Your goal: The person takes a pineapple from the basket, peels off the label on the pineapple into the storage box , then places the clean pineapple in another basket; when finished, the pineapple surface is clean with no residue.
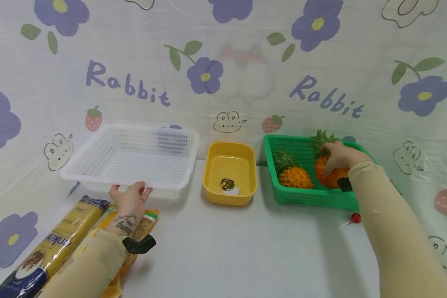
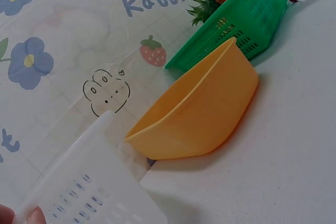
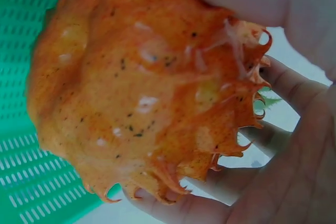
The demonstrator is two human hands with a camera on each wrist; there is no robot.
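My left hand (image 1: 129,200) pinches the front rim of a white perforated plastic basket (image 1: 171,188); in the left wrist view, fingertips (image 2: 35,217) show at its edge. Over the green basket (image 1: 283,194), my right hand (image 1: 340,155) grips an orange pineapple (image 1: 322,169) with a leafy green crown. The right wrist view shows thumb and fingers spread around the pineapple (image 3: 142,87), its spiky skin filling much of that view. A second pineapple (image 1: 295,177) lies at the left inside the green basket.
Between the two baskets stands a yellow tub (image 1: 229,165) with a small round packet (image 1: 227,184) inside. A red lollipop (image 1: 355,218) lies before the green basket. Long packages, including a gold and blue one (image 1: 56,240), lie at left under my forearm. A printed curtain (image 1: 242,49) hangs behind.
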